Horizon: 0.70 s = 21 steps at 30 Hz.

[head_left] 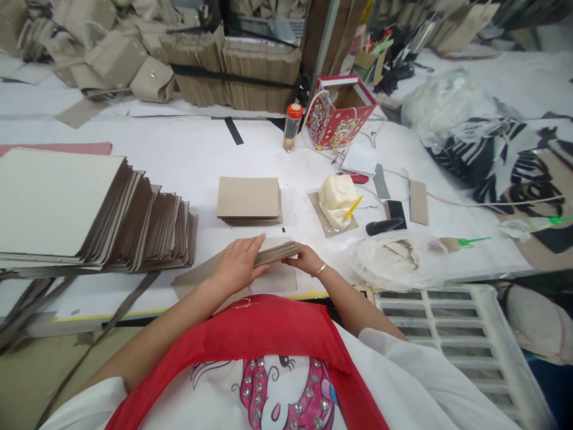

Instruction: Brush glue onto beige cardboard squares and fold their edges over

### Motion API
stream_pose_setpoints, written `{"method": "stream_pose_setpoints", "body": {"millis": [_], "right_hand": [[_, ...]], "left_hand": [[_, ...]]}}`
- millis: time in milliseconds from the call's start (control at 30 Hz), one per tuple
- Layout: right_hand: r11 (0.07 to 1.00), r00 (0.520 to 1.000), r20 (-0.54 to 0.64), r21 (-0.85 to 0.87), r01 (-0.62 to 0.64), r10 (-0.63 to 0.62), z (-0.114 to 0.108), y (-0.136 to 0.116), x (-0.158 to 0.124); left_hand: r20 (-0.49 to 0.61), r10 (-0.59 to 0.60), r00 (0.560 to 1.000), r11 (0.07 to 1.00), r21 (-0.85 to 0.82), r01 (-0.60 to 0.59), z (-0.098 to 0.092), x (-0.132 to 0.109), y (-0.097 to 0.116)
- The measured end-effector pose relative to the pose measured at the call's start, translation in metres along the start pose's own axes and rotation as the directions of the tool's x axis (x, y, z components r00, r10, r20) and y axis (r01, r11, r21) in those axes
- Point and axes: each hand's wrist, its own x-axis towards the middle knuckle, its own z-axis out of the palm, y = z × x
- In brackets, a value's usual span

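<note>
Close in front of my body, both hands hold a thin stack of beige rectangular pieces (pixel 277 252), tilted above the table. My left hand (pixel 240 261) lies across its left end, and my right hand (pixel 306 260) grips its right end with the fingers beneath. Under the hands lie flat beige sheets (pixel 192 282). Just beyond is a neat pile of similar beige pieces (pixel 248 197). To its right, a whitish block (pixel 336 194) with a yellow stick (pixel 353 207) rests on a small beige card.
Tall stacks of large beige panels (pixel 58 203) fill the left. Behind stand a red-capped bottle (pixel 292 126), a red paper bag (pixel 342 116) and strapped bundles (pixel 259 71). At right lie a plastic bag (pixel 394 260), a black tool (pixel 384 226) and a white slatted rack (pixel 452 325).
</note>
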Motion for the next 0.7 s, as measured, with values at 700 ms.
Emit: {"method": "stream_pose_setpoints", "body": {"millis": [700], "right_hand": [[0.955,0.976,-0.131,-0.266,0.133,-0.172,-0.051,-0.063,-0.018]], "left_hand": [[0.032,-0.091,0.995,0.922,0.381,0.072,0.01,-0.004,0.025]]}}
